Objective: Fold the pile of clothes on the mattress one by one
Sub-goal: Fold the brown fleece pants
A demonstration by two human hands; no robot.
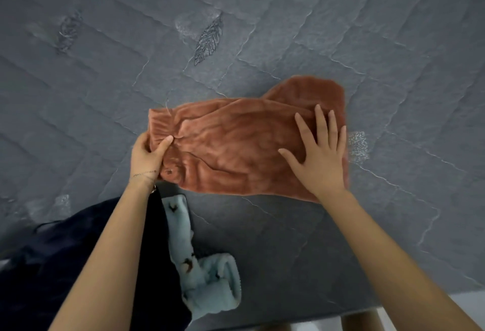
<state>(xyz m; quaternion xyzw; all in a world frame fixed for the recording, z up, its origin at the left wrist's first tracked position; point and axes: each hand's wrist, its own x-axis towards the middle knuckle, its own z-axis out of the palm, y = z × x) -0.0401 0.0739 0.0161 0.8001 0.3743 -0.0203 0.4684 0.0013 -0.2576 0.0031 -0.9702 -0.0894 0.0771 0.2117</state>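
Lying well below and to the left of the stitched leaf (209,39): a dark navy heap (52,265), with a pale blue fleece piece (207,275) just to its right, both seemingly waiting their turn.

Pinching the left end of the rust fleece garment (236,147) with the left hand (147,155), thumb on top and fingers tucked under the edge, below and slightly left of the leaf. Probably starting to bring that end across toward the right. Worth lifting the pinched edge low and evenly, carrying it over without dragging the layers beneath, lining up the edges before letting go, then smoothing, since the thick pile is bunching into ridges through the middle.

Spreading wide directly below the leaf on the grey mattress (393,68), spanning from one hand to the other.

Pressing flat on the garment's right part with the right hand (319,155), fingers straight and fanned, gripping nothing, below and right of the leaf. Serving well as an anchor there, provided it is bearing down firmly.
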